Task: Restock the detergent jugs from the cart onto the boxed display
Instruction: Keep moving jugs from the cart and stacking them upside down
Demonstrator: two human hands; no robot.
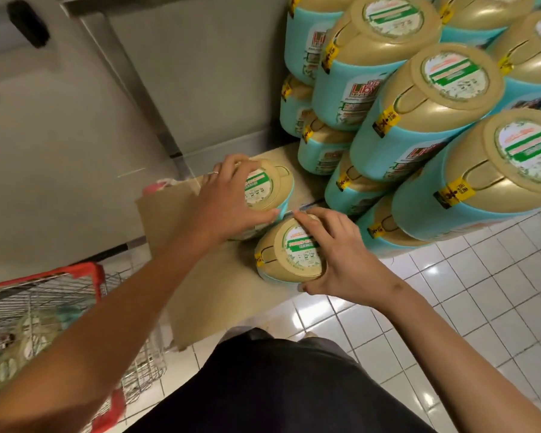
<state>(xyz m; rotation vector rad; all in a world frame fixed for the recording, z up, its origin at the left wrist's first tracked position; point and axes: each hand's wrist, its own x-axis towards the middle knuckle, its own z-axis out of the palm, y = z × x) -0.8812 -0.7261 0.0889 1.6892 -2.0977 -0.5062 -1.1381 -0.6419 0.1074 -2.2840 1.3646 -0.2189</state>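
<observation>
– Head view: where are the jugs being put out?
– Two stand upright on the flat top of the cardboard box (pixel 206 276), close enough that they may be touching; the far jug (pixel 264 185) sits toward the back edge and the near jug (pixel 281 260) just in front of it, both a little apart from the stacked jugs (pixel 444 98) on the right
– And the hands?
– Each is clamped on a gold cap from above; the left hand (pixel 228 198) has its fingers curled round the far jug's cap, thumb on the near side; the right hand (pixel 338 251) grips the near jug's cap likewise, thumb at the lower rim; I judge the top grip lets the person twist and slide each jug into line
– Why that spot?
– The stack rises in tiers beside it, labels facing outward; this bare stretch of box looks like the start of a fresh bottom row
– Much left?
– The red-rimmed wire cart (pixel 60 285) at the lower left holds more jugs, blurred; so the job seems partway; the white tiled floor (pixel 481 292) runs along the box's front
</observation>
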